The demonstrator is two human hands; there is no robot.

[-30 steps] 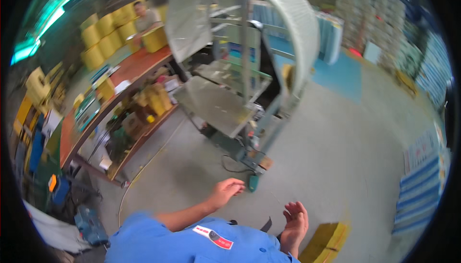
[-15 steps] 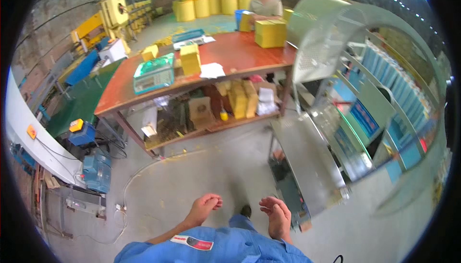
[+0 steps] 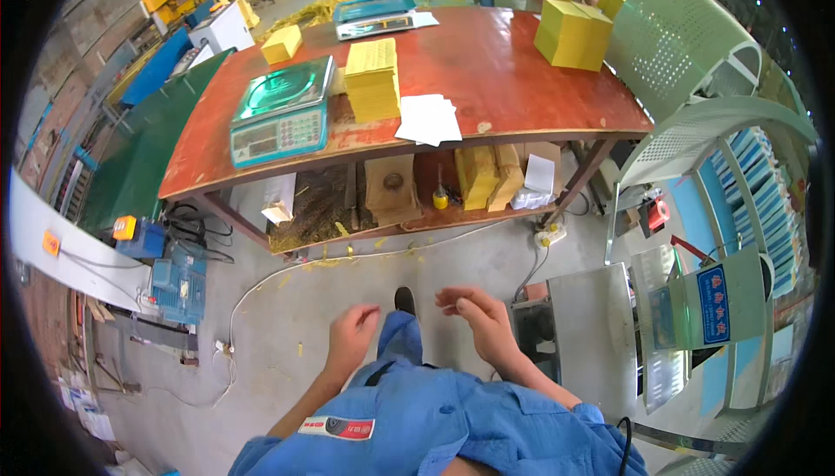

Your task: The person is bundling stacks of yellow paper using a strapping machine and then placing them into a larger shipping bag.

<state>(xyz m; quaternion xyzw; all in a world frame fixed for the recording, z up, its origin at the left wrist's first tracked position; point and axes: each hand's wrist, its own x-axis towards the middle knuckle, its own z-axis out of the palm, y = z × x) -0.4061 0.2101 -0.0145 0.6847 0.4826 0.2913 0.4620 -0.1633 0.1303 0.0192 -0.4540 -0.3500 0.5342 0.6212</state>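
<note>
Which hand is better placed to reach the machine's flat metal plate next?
Probably the right hand: it lies nearer the metal plate, on the same side, and looks empty. The left hand is farther off.

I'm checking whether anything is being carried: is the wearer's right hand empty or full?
It looks empty: the right hand is held above the floor, fingers loosely curved, with nothing visible in it.

Factory workshop: green conveyor belt [image 3: 143, 159], blue motor [image 3: 180, 289], digital scale [image 3: 283, 115], machine [image 3: 739, 298] with perforated guard [image 3: 665, 50].
</note>
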